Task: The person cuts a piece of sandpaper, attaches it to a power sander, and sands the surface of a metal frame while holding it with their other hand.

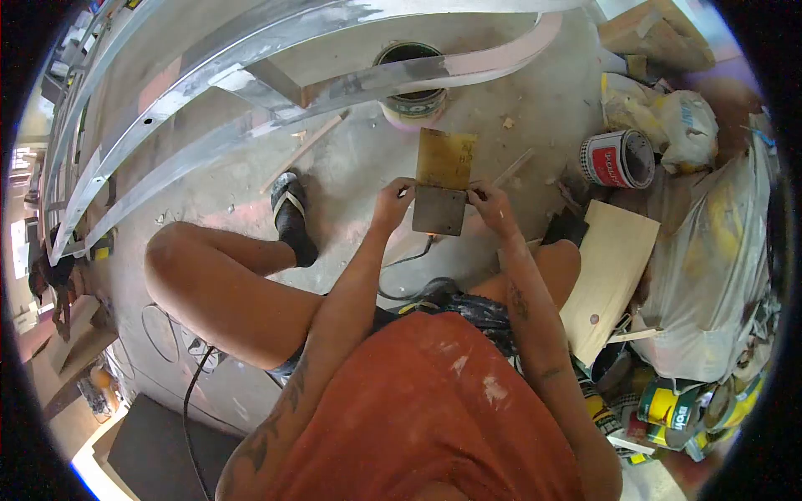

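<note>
Between my hands is a sheet of sandpaper (444, 159), its yellow-brown printed back facing up. Its near edge meets a grey square pad (439, 210) with small holes, which looks like the underside of an electric sander. A sliver of orange and a black cord (409, 257) show below the pad. My left hand (394, 204) is closed, pinching at the left edge where sheet and pad meet. On the opposite edge my right hand (491, 206) pinches likewise. The fingertips partly hide the exact grip.
A curved grey-white frame (276, 79) spans the upper left, passing over an open can (411, 104). To the right are a red-labelled can (616, 159), a wooden board (609, 275) and a plastic bag (706, 259). Several paint cans (668, 405) lie lower right. A stick (305, 150) lies on the floor.
</note>
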### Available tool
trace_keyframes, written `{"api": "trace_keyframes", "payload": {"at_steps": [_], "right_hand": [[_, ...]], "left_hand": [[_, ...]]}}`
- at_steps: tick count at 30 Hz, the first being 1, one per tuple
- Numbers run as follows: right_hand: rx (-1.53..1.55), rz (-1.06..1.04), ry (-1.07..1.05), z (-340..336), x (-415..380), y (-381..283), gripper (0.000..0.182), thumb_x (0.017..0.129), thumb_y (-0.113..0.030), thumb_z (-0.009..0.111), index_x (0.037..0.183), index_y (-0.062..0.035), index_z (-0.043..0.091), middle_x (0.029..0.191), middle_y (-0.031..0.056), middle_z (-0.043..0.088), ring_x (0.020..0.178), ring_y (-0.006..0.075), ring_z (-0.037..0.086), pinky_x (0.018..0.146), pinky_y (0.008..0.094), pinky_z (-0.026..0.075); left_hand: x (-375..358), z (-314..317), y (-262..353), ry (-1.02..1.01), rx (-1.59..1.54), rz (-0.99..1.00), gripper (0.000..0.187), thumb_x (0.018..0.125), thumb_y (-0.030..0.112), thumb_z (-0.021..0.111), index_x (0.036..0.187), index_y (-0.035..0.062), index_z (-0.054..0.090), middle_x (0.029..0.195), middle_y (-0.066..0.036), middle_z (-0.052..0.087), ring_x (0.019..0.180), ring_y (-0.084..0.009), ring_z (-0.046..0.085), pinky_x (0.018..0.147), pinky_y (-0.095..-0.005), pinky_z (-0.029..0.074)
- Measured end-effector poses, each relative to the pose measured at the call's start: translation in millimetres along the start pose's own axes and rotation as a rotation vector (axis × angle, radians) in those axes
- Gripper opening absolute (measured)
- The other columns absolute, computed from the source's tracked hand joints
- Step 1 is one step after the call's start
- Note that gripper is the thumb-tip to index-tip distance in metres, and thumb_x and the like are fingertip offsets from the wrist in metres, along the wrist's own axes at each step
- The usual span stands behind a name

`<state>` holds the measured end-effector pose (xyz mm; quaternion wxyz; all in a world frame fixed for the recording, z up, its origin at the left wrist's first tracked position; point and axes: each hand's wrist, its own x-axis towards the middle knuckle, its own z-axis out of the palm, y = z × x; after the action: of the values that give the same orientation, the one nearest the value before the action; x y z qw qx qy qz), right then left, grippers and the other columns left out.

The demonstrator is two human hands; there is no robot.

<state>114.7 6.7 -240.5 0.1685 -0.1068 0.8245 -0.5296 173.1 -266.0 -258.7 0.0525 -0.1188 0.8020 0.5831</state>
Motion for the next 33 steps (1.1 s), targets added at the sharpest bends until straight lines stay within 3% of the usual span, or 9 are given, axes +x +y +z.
{"api": "trace_keyframes", "payload": {"at_steps": [5, 8, 11, 13, 20, 22, 25, 28, 33], "right_hand": [[0.077, 0.03, -0.002, 2.5, -2.6, 5.2, 0.019, 0.1, -0.01, 0.065, 0.112, 0.0041, 0.07, 0.099, 0.0117, 0.075, 0.087, 0.0151, 0.072, 0.079, 0.0317, 0.057], [-0.07, -0.032, 0.03, 4.3, 0.3, 9.7, 0.018, 0.101, -0.012, 0.065, 0.111, 0.002, 0.07, 0.091, 0.0074, 0.073, 0.08, 0.0122, 0.066, 0.074, 0.0302, 0.054], [-0.161, 0.057, 0.074, 10.3, 1.0, 17.5, 0.016, 0.1, -0.013, 0.067, 0.107, 0.0008, 0.07, 0.082, 0.003, 0.066, 0.074, 0.01, 0.058, 0.07, 0.0293, 0.049], [0.091, 0.047, 0.132, 10.2, -4.0, 4.1, 0.016, 0.099, -0.015, 0.068, 0.103, 0.0008, 0.07, 0.079, 0.0002, 0.061, 0.073, 0.009, 0.053, 0.068, 0.0288, 0.048], [-0.156, 0.008, 0.082, -0.7, -2.6, 17.1, 0.017, 0.099, -0.014, 0.066, 0.105, 0.001, 0.072, 0.087, 0.0035, 0.07, 0.077, 0.0095, 0.06, 0.07, 0.03, 0.05], [-0.043, 0.041, 0.079, 2.3, -5.0, 19.9, 0.021, 0.098, -0.015, 0.067, 0.112, 0.0004, 0.073, 0.095, 0.0101, 0.077, 0.082, 0.0124, 0.067, 0.073, 0.0317, 0.052], [-0.152, 0.143, 0.008, -4.2, -9.3, -8.8, 0.025, 0.097, -0.016, 0.068, 0.116, 0.0001, 0.073, 0.101, 0.0145, 0.078, 0.086, 0.016, 0.071, 0.076, 0.0329, 0.054], [-0.114, 0.148, 0.034, -6.6, -15.8, -42.3, 0.026, 0.097, -0.017, 0.068, 0.115, 0.0014, 0.073, 0.102, 0.0154, 0.078, 0.088, 0.0176, 0.072, 0.08, 0.0328, 0.055], [-0.009, 0.029, 0.021, -1.5, -10.4, -10.6, 0.027, 0.096, -0.016, 0.067, 0.117, 0.0017, 0.072, 0.101, 0.0136, 0.078, 0.089, 0.0174, 0.072, 0.082, 0.0322, 0.055]], "left_hand": [[-1.7, -0.1, 8.0, 0.018, 0.027, 0.041, 0.027, 0.099, 0.022, 0.065, 0.115, 0.0002, 0.071, 0.113, -0.014, 0.075, 0.109, -0.0256, 0.07, 0.098, -0.0382, 0.054], [-4.4, -5.2, 24.5, -0.003, 0.071, 0.04, 0.026, 0.099, 0.022, 0.066, 0.115, 0.0012, 0.071, 0.112, -0.014, 0.075, 0.108, -0.0253, 0.07, 0.096, -0.0381, 0.055], [-2.5, -3.5, 17.2, -0.028, -0.047, 0.059, 0.027, 0.098, 0.022, 0.067, 0.116, 0.0018, 0.071, 0.114, -0.015, 0.074, 0.106, -0.0259, 0.071, 0.093, -0.0382, 0.057], [-1.6, -2.1, 17.0, -0.004, -0.032, 0.06, 0.028, 0.098, 0.022, 0.067, 0.116, 0.0014, 0.071, 0.115, -0.015, 0.073, 0.104, -0.0272, 0.072, 0.092, -0.0384, 0.058], [-4.1, -0.8, 20.7, -0.018, -0.06, 0.015, 0.029, 0.099, 0.023, 0.066, 0.117, 0.0007, 0.07, 0.117, -0.016, 0.073, 0.106, -0.0271, 0.071, 0.092, -0.0393, 0.058], [-2.9, 1.5, 9.8, -0.012, -0.089, -0.008, 0.029, 0.1, 0.022, 0.065, 0.118, 0.0004, 0.071, 0.117, -0.017, 0.073, 0.108, -0.0261, 0.071, 0.093, -0.039, 0.056], [-6.0, 0.2, 12.0, 0.012, 0.009, -0.002, 0.028, 0.101, 0.02, 0.063, 0.119, 0.0003, 0.071, 0.114, -0.016, 0.074, 0.108, -0.0259, 0.07, 0.095, -0.0382, 0.055], [-5.7, 1.0, 7.9, 0.051, -0.021, 0.071, 0.024, 0.098, 0.016, 0.063, 0.115, 0.0019, 0.072, 0.111, -0.017, 0.075, 0.102, -0.0305, 0.073, 0.091, -0.0399, 0.057], [-6.5, 0.6, 9.9, 0.049, 0.012, 0.042, 0.024, 0.098, 0.016, 0.063, 0.115, 0.0015, 0.072, 0.11, -0.017, 0.075, 0.103, -0.0302, 0.072, 0.09, -0.0403, 0.056]]}}
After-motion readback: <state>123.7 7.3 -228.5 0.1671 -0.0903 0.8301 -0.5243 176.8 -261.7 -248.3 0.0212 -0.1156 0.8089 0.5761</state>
